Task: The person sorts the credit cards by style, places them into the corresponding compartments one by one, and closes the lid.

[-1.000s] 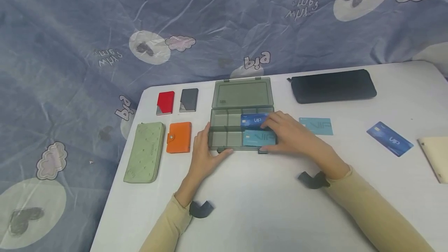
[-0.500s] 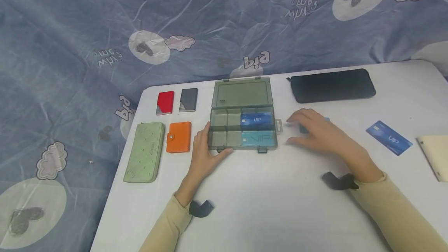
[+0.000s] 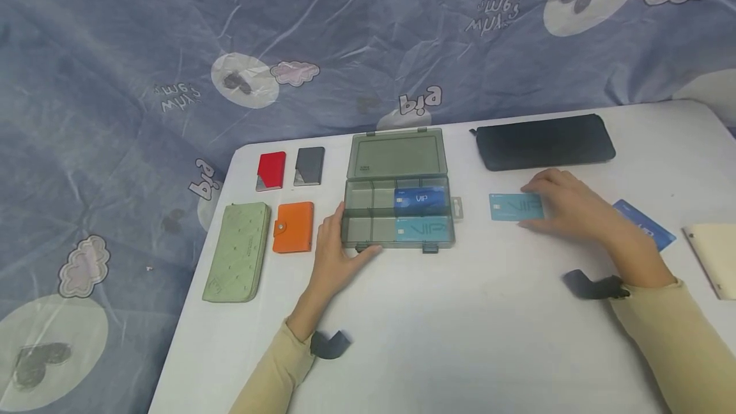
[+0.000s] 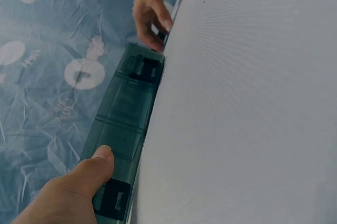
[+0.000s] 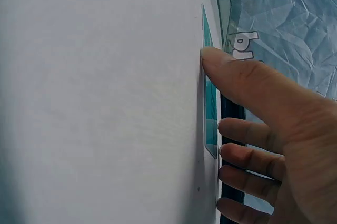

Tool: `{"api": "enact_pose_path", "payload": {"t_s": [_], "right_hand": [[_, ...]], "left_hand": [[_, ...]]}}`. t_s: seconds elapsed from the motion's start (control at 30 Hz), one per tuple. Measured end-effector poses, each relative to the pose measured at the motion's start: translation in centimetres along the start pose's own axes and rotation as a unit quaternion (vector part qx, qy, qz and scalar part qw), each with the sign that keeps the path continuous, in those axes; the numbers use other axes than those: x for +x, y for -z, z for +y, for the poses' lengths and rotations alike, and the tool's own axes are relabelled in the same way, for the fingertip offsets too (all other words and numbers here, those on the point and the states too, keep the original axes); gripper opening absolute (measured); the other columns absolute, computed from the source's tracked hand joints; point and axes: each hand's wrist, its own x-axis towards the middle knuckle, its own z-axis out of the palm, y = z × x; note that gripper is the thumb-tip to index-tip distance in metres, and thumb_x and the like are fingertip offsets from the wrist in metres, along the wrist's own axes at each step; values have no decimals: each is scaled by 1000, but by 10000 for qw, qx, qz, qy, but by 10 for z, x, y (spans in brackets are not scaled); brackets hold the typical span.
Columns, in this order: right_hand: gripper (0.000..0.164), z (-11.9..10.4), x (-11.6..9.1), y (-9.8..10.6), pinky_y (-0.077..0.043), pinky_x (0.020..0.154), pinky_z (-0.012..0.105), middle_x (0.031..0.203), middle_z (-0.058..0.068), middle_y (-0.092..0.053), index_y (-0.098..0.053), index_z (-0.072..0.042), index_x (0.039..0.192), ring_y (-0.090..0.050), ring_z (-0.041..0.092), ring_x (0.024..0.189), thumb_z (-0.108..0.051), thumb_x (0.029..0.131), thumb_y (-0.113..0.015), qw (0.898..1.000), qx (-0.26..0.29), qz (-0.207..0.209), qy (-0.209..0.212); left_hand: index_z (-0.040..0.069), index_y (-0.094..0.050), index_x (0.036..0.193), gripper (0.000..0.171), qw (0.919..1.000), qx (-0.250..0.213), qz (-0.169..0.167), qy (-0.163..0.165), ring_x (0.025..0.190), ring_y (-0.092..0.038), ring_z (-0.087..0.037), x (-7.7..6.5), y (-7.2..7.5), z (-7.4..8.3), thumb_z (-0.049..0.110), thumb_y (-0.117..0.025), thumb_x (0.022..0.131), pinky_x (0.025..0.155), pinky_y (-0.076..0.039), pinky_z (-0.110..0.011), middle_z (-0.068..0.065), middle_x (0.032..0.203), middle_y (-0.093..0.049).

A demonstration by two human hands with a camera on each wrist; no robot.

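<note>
My left hand (image 3: 336, 251) rests against the front left corner of a greenish clear compartment box (image 3: 359, 225), its thumb against the front wall beside a dark latch (image 4: 113, 199). The box stands with its lid (image 3: 397, 153) folded back. Inside lie a dark blue VIP card (image 3: 411, 199) at the back right and a light blue VIP card (image 3: 409, 229) at the front right. My right hand (image 3: 575, 206) is over the right end of another light blue card (image 3: 508, 207) on the table, thumb near its front edge and fingers at its back edge. Whether it grips the card is unclear.
A black zip pouch (image 3: 546, 141) lies behind the right hand. Another dark blue card (image 3: 662, 235) is partly behind that wrist, with a cream item (image 3: 715, 254) beyond. At left are red (image 3: 273, 168) and grey card cases (image 3: 310, 165), an orange snap wallet (image 3: 294, 225) and a green wallet (image 3: 238, 251).
My right hand has left the light blue card inside the box and moved right, to the other light blue card's right end. That card now lies flat in its compartment. The left hand stays put.
</note>
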Motion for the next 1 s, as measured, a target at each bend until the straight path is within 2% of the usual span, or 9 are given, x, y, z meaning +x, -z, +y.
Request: {"api": "enact_pose_path", "payload": {"t_s": [0.2,0.43,0.57,0.7,0.87,1.0], "right_hand": [[59,6,6,0,-35,88,43,102,6,-52,-63,-7,103,-45,25,99,-38,58,-86,9999,51,-42,108],[53,1,13,4,-32,82,38,96,9,-53,-61,-2,97,-42,24,90,-29,58,-85,9997,-11,-178,142],[52,-1,16,4,-30,80,38,94,10,-53,-61,-1,94,-40,24,88,-30,58,-84,9995,-118,-279,76],[56,-5,17,6,-31,81,41,96,12,-53,-58,1,98,-40,27,89,-32,60,-83,9987,-137,-473,-128],[61,-9,17,7,-38,82,45,99,13,-58,-54,3,107,-47,28,91,-32,64,-81,9946,18,-874,-557],[63,-10,15,6,-43,80,45,99,12,-59,-55,1,111,-51,26,88,-35,66,-80,9920,-28,-1063,-679]], "left_hand": [[20,-19,149,104,10000,-4,3,-6,112,-39,-17,0,-1,-1,66,-67,68,87,-38,-38,-4,129,-44],[19,-20,148,104,10000,18,20,-34,111,-39,-17,1,-1,-1,67,-67,68,86,-38,-36,-4,129,-44],[19,-20,148,105,10000,12,26,-39,111,-39,-17,0,0,-1,67,-67,68,86,-38,-36,-4,129,-44],[19,-20,148,104,10000,13,29,-54,111,-39,-17,0,0,0,65,-68,68,86,-38,-36,-4,129,-45],[17,-21,148,104,9999,-13,42,-97,109,-39,-17,1,1,1,61,-71,69,85,-37,-36,-5,127,-45],[15,-22,148,104,10000,-3,33,-72,110,-39,-17,1,1,2,60,-71,69,85,-37,-36,-5,128,-45]]}}
